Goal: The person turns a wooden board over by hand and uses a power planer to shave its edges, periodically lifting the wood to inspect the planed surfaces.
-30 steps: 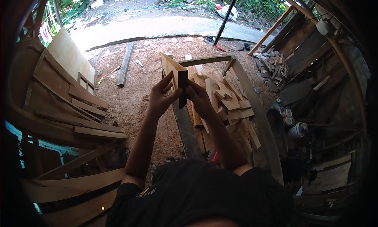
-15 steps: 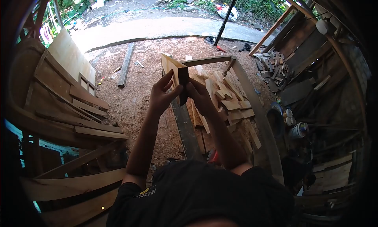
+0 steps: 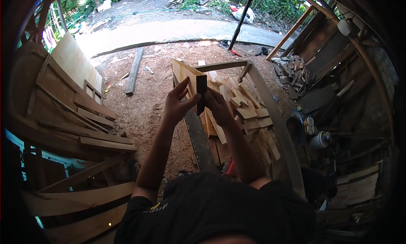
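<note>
Both hands grip a pale wooden board (image 3: 190,78), held up in front of me with its dark end face turned towards me and its length pointing away. My left hand (image 3: 178,103) closes on its left side, thumb near the lower end and fingers along the pale face. On the other side, my right hand (image 3: 214,103) pinches the near end, its fingers partly hidden behind the wood. Below the board stands a wooden frame (image 3: 198,138) with loose wood offcuts (image 3: 249,113) inside it.
Sawdust covers the ground (image 3: 139,113). A dark beam (image 3: 135,70) and a small hammer-shaped tool (image 3: 148,69) lie ahead on the left. Boards (image 3: 101,142) are stacked at the left. Paint cans (image 3: 320,139) and a scrap wood pile (image 3: 292,72) are on the right. A post (image 3: 243,20) rises ahead.
The near end of the board has shifted slightly right and down, and both hands have moved with it. Their grip looks the same.
</note>
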`<state>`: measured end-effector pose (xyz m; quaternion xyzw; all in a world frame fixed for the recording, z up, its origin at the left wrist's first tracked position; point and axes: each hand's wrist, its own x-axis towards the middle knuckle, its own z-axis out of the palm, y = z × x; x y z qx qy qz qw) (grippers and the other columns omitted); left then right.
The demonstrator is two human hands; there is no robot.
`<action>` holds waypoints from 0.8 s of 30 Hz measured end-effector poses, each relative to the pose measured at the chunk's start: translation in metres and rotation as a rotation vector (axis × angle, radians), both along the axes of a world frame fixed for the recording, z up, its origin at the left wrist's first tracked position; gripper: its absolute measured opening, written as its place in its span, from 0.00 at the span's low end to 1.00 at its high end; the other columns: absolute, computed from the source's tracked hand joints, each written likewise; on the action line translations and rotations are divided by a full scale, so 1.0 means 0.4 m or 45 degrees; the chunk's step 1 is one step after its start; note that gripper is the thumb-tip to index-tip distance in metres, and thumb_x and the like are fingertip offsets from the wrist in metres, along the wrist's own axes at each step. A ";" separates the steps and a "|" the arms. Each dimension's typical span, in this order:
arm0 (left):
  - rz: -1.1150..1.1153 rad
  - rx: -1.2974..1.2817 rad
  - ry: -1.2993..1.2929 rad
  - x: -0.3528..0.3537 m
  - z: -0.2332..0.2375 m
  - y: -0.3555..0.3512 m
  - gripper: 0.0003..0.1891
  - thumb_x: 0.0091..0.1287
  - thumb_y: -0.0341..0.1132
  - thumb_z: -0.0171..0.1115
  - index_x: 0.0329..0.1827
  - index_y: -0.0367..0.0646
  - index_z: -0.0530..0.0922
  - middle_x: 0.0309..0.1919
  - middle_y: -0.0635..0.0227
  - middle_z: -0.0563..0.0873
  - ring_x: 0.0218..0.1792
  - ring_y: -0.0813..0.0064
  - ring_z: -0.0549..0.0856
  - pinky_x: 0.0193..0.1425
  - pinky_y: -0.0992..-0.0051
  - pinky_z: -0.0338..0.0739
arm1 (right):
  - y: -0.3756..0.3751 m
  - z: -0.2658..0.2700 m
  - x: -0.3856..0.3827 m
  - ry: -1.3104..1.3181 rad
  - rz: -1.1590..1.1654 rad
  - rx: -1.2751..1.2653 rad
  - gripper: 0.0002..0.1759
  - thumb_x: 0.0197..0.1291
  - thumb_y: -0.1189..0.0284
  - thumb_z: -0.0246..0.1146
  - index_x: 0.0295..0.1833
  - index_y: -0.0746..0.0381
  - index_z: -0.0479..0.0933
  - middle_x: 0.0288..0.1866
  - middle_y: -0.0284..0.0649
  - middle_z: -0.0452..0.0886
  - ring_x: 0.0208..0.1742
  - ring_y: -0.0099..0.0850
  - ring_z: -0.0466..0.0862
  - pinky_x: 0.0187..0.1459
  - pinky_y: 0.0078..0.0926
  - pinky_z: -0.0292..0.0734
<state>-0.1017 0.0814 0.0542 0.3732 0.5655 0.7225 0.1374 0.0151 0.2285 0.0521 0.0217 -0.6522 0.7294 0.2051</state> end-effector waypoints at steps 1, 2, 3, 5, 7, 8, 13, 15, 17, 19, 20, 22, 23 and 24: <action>-0.003 0.000 0.001 0.002 0.001 0.001 0.48 0.64 0.45 0.81 0.80 0.25 0.66 0.71 0.41 0.80 0.73 0.58 0.80 0.83 0.56 0.67 | 0.003 0.000 0.003 0.001 -0.003 0.000 0.27 0.85 0.55 0.54 0.72 0.67 0.75 0.52 0.32 0.86 0.51 0.18 0.84 0.54 0.22 0.81; 0.004 -0.016 0.003 0.004 0.001 0.001 0.48 0.64 0.45 0.81 0.80 0.25 0.66 0.71 0.41 0.80 0.73 0.58 0.80 0.83 0.56 0.68 | 0.006 -0.001 0.005 -0.015 0.011 -0.004 0.27 0.85 0.55 0.54 0.72 0.67 0.75 0.52 0.32 0.86 0.52 0.18 0.84 0.55 0.23 0.81; 0.011 -0.032 0.004 0.006 0.002 0.000 0.49 0.64 0.46 0.81 0.80 0.25 0.66 0.71 0.41 0.80 0.73 0.58 0.80 0.83 0.56 0.68 | 0.008 -0.002 0.007 -0.030 0.025 -0.010 0.27 0.85 0.56 0.53 0.72 0.67 0.75 0.53 0.32 0.86 0.52 0.18 0.84 0.56 0.23 0.81; 0.003 -0.025 0.004 0.008 0.004 0.000 0.49 0.64 0.45 0.81 0.80 0.25 0.66 0.71 0.41 0.79 0.73 0.58 0.80 0.83 0.57 0.68 | 0.011 -0.004 0.008 -0.022 0.024 -0.002 0.27 0.85 0.56 0.53 0.72 0.66 0.76 0.53 0.32 0.86 0.53 0.19 0.84 0.56 0.23 0.81; -0.004 -0.016 0.005 0.008 0.004 0.001 0.48 0.64 0.45 0.81 0.80 0.25 0.66 0.71 0.41 0.79 0.73 0.58 0.79 0.82 0.57 0.69 | 0.014 -0.006 0.009 -0.012 0.025 0.008 0.27 0.85 0.56 0.53 0.72 0.66 0.76 0.53 0.32 0.86 0.53 0.19 0.84 0.56 0.23 0.81; -0.007 -0.023 0.010 0.007 0.002 0.001 0.48 0.64 0.44 0.81 0.80 0.25 0.66 0.71 0.41 0.79 0.73 0.57 0.79 0.82 0.57 0.69 | 0.016 -0.007 0.011 -0.036 0.049 -0.022 0.28 0.84 0.58 0.55 0.76 0.67 0.72 0.61 0.36 0.85 0.60 0.23 0.83 0.63 0.26 0.78; -0.018 -0.036 0.001 0.017 -0.019 -0.009 0.48 0.63 0.43 0.82 0.80 0.25 0.65 0.72 0.41 0.79 0.74 0.55 0.79 0.83 0.58 0.68 | 0.026 -0.012 0.031 -0.051 0.112 -0.012 0.30 0.84 0.61 0.56 0.81 0.67 0.69 0.69 0.40 0.83 0.69 0.28 0.80 0.71 0.29 0.74; -0.032 -0.042 0.030 0.021 -0.037 -0.013 0.49 0.62 0.41 0.83 0.81 0.28 0.64 0.72 0.43 0.79 0.75 0.57 0.77 0.80 0.55 0.72 | 0.034 -0.013 0.048 -0.111 0.167 0.063 0.30 0.84 0.61 0.57 0.81 0.67 0.68 0.71 0.41 0.81 0.70 0.28 0.80 0.71 0.30 0.74; -0.052 -0.072 -0.063 0.048 -0.046 -0.030 0.50 0.62 0.40 0.83 0.82 0.31 0.64 0.73 0.45 0.79 0.76 0.58 0.76 0.78 0.53 0.75 | 0.036 -0.016 0.070 -0.123 0.161 0.132 0.29 0.83 0.63 0.58 0.81 0.67 0.68 0.71 0.41 0.80 0.70 0.29 0.80 0.71 0.31 0.74; -0.067 -0.100 -0.154 0.075 -0.062 -0.045 0.51 0.61 0.39 0.84 0.83 0.34 0.64 0.73 0.47 0.79 0.77 0.59 0.75 0.75 0.52 0.78 | 0.029 -0.025 0.097 -0.132 0.159 0.203 0.29 0.82 0.64 0.59 0.81 0.67 0.69 0.71 0.41 0.79 0.70 0.29 0.80 0.72 0.31 0.74; -0.073 -0.109 -0.148 0.085 -0.084 -0.047 0.51 0.60 0.39 0.85 0.84 0.37 0.64 0.74 0.49 0.79 0.77 0.60 0.75 0.73 0.52 0.79 | 0.020 -0.033 0.116 -0.137 0.094 0.239 0.28 0.82 0.67 0.59 0.80 0.67 0.69 0.71 0.42 0.79 0.69 0.30 0.80 0.71 0.31 0.75; -0.083 -0.133 -0.161 0.112 -0.117 -0.057 0.54 0.56 0.40 0.86 0.85 0.42 0.63 0.76 0.51 0.77 0.76 0.60 0.76 0.72 0.53 0.80 | 0.004 -0.051 0.157 -0.149 0.039 0.272 0.27 0.81 0.70 0.60 0.80 0.67 0.70 0.70 0.42 0.78 0.68 0.30 0.81 0.71 0.31 0.75; -0.074 -0.135 -0.171 0.127 -0.132 -0.064 0.54 0.56 0.40 0.86 0.85 0.42 0.63 0.76 0.51 0.77 0.76 0.60 0.76 0.72 0.53 0.80 | -0.003 -0.061 0.180 -0.226 0.022 0.222 0.27 0.80 0.73 0.60 0.80 0.67 0.70 0.68 0.42 0.79 0.67 0.31 0.82 0.70 0.31 0.76; -0.084 -0.166 -0.130 0.143 -0.147 -0.070 0.55 0.55 0.40 0.87 0.86 0.42 0.63 0.77 0.51 0.76 0.76 0.60 0.76 0.72 0.52 0.80 | -0.009 -0.070 0.203 -0.306 0.003 0.170 0.27 0.79 0.75 0.60 0.80 0.66 0.70 0.67 0.41 0.80 0.66 0.31 0.82 0.69 0.30 0.76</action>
